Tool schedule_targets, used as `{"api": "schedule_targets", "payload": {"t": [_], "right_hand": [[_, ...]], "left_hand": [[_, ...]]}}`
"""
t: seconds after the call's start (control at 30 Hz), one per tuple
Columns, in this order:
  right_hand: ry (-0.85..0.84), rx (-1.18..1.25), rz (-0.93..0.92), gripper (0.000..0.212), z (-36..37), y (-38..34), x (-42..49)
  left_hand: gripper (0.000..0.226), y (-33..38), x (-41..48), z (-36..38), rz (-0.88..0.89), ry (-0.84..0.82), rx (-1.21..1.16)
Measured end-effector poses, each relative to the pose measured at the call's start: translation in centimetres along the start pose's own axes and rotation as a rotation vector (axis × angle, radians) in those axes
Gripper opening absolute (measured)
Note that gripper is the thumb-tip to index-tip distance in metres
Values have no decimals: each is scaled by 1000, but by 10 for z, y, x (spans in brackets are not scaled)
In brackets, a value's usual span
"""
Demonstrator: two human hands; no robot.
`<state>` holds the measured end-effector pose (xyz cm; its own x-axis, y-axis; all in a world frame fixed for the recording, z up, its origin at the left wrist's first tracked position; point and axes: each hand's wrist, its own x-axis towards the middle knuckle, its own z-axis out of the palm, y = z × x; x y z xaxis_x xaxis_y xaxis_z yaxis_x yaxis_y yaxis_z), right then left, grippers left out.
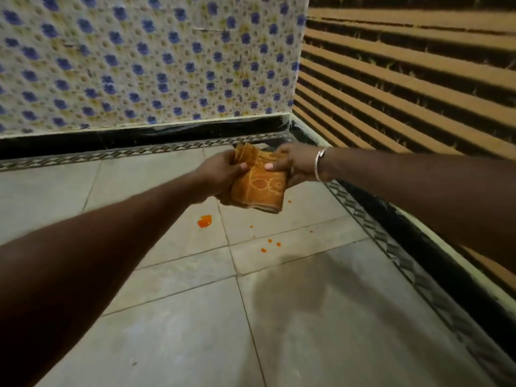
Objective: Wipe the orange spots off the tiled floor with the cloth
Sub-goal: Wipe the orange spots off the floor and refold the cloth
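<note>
2 hands, left hand (220, 175), right hand (296, 166), grip cloth (258, 185) above orange spots (204, 220), tiled floor (167, 331); patterned wall (139, 65), slatted wall (405, 79) behind.

The cloth (258, 188) is orange with pale rings; orange spots (204, 220) mark grey floor (173, 339) below it.

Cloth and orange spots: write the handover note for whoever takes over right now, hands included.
Hands: the left hand grips the cloth at its left side; the right hand pinches its right side.
The cloth is folded and appears to be held clear of the tiled floor.
The largest orange spot lies on the floor below the cloth; smaller drops are scattered to its right.
Done: cloth in hand. Left: wipe every spot; none looks wiped yet.
</note>
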<state>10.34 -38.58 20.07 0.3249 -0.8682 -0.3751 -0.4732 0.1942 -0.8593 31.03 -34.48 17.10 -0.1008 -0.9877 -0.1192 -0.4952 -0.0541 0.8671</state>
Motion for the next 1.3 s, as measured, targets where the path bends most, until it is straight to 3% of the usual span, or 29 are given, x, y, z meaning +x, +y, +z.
{"api": "schedule_targets", "payload": {"t": [0.17,0.43,0.67,0.8,0.87,0.97,1.1,1.17,1.3], "right_hand": [[68,93,-61,38,-24,54,20],[405,62,-174,31,-41,171,37],[413,171,-11,25,-66,246,66],[400,169,13,20,-77,271,89],[416,155,9,23,-85,281,98],[469,-124,19,39,-93,309,109],[495,-712,61,60,-73,365,106],[555,-835,44,64,-62,379,107],[575,-897,31,66,-63,381,109]], "left_hand": [[41,-5,25,51,17,70,156],[39,-15,58,133,48,33,316],[28,-39,100,191,42,-13,525],[25,-62,133,216,-3,-34,506],[35,-76,145,228,-39,-22,473],[62,-101,152,244,-5,23,668],[78,-123,157,287,280,-168,898],[72,-133,165,315,342,-215,932],[65,-141,186,335,365,-131,932]]}}
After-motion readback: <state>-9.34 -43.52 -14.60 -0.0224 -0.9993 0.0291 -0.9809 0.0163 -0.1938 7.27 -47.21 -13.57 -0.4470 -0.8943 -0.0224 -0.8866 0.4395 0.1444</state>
